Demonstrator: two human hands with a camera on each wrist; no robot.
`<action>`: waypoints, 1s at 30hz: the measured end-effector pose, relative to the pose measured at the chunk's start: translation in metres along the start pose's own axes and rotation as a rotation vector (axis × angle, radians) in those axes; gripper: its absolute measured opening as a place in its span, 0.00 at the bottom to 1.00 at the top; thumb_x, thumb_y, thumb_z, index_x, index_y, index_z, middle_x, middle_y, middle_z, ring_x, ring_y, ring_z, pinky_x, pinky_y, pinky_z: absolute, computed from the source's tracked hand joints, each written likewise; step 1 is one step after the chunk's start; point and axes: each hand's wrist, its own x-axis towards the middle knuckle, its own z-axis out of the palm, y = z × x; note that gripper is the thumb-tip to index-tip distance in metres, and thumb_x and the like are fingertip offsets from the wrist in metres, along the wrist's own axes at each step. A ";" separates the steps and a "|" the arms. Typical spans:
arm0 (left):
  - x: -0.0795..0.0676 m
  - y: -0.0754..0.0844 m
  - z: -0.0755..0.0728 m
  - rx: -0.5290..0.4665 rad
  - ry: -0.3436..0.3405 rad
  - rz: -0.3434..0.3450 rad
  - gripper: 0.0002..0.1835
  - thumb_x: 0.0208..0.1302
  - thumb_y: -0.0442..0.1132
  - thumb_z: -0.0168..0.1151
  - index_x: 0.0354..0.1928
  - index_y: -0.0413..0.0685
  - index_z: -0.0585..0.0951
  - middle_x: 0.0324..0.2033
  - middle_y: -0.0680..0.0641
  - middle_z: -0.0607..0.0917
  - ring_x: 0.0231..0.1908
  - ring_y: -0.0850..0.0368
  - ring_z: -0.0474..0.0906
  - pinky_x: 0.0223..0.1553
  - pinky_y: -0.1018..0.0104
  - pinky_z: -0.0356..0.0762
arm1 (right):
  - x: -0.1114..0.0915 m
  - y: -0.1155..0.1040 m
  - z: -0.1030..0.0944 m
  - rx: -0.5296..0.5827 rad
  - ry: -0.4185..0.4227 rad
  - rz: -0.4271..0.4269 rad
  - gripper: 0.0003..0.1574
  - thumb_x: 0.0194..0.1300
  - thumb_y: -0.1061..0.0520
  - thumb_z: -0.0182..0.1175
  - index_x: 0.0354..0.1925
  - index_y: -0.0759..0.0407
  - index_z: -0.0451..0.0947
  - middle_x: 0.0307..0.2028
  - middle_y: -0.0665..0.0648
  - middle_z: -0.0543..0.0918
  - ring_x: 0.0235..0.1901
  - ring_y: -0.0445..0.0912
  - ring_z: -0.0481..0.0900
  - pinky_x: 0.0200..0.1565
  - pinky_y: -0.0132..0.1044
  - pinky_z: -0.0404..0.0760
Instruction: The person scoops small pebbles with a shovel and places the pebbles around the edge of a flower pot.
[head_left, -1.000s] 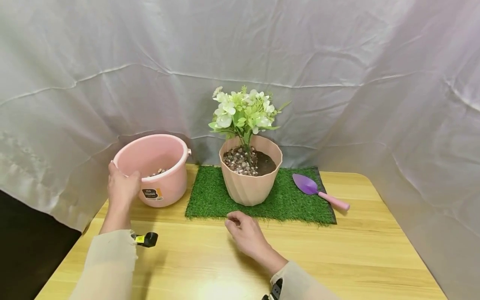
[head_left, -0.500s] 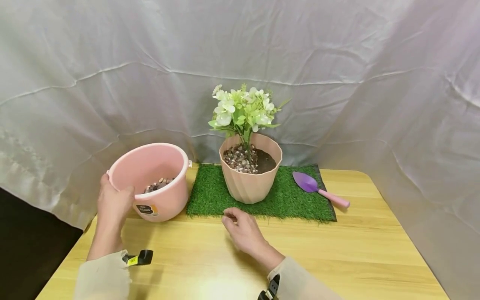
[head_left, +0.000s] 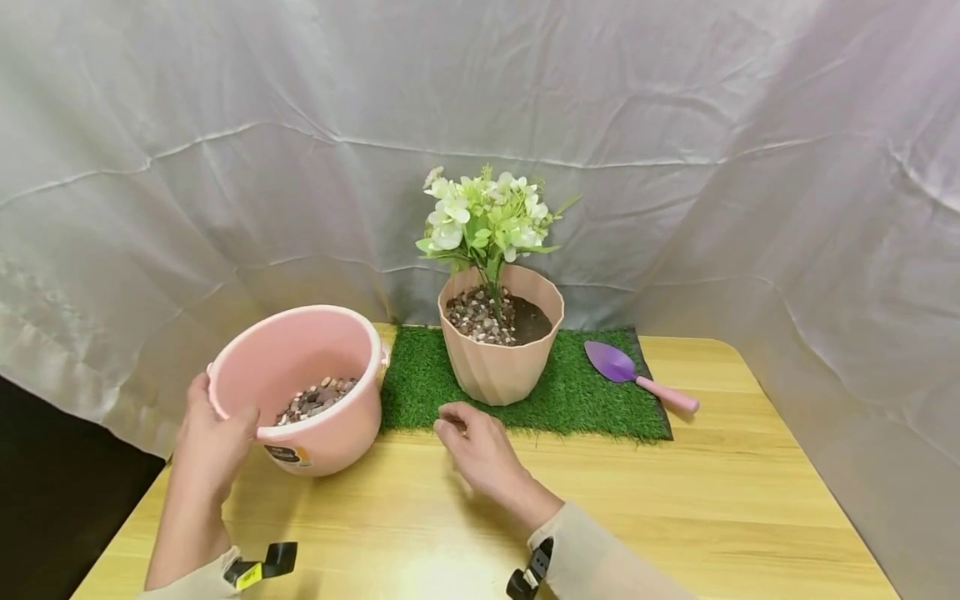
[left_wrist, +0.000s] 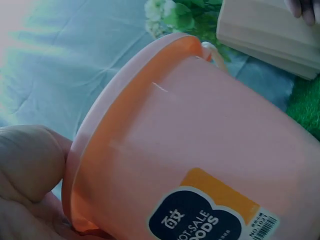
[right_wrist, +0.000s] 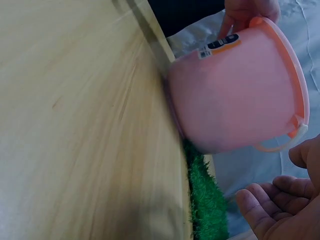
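Observation:
My left hand (head_left: pixel 212 446) grips the left rim of a pink bucket (head_left: pixel 341 442), with the thumb over the edge. Inside lie mixed pebbles (head_left: pixel 315 400). The bucket tilts slightly toward me over the table's left part; its label shows large in the left wrist view. My right hand (head_left: pixel 483 454) holds nothing, its fingers loosely bent, in front of the green mat. In the right wrist view its palm (right_wrist: pixel 300 220) lies below the bucket's white handle (right_wrist: pixel 282 145). Behind it stands a ribbed flowerpot (head_left: pixel 501 375) with white flowers (head_left: pixel 487 217), pebbles on the left and dark soil on the right.
A purple trowel (head_left: pixel 611 362) with a pink grip lies across the right end of the artificial grass mat (head_left: pixel 585 412). Grey cloth (head_left: pixel 480 83) hangs close behind the wooden table (head_left: pixel 637 500). The table's left edge borders a dark area.
My left hand has drawn the bucket toward me and a little left, tipping its mouth my way, so more pebbles show. The right hand has shifted slightly left and up.

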 end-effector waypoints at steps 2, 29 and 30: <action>-0.005 -0.001 0.000 -0.005 -0.015 0.004 0.52 0.76 0.43 0.53 0.84 0.50 0.27 0.83 0.28 0.42 0.78 0.23 0.51 0.77 0.26 0.54 | 0.001 -0.002 -0.001 0.004 0.003 -0.004 0.24 0.79 0.46 0.56 0.64 0.55 0.82 0.54 0.53 0.89 0.54 0.48 0.86 0.60 0.48 0.86; -0.022 -0.019 -0.010 -0.054 -0.379 0.197 0.50 0.75 0.28 0.47 0.82 0.41 0.23 0.82 0.27 0.33 0.76 0.29 0.47 0.49 0.93 0.66 | -0.001 -0.029 -0.016 0.046 0.026 -0.024 0.22 0.79 0.44 0.57 0.63 0.51 0.83 0.53 0.52 0.90 0.52 0.46 0.87 0.58 0.47 0.86; -0.023 -0.020 -0.010 -0.061 -0.384 0.204 0.50 0.74 0.27 0.47 0.82 0.40 0.24 0.81 0.27 0.34 0.75 0.29 0.48 0.48 0.93 0.66 | -0.001 -0.030 -0.016 0.050 0.024 -0.027 0.22 0.80 0.44 0.57 0.63 0.51 0.83 0.53 0.52 0.90 0.52 0.47 0.87 0.58 0.47 0.85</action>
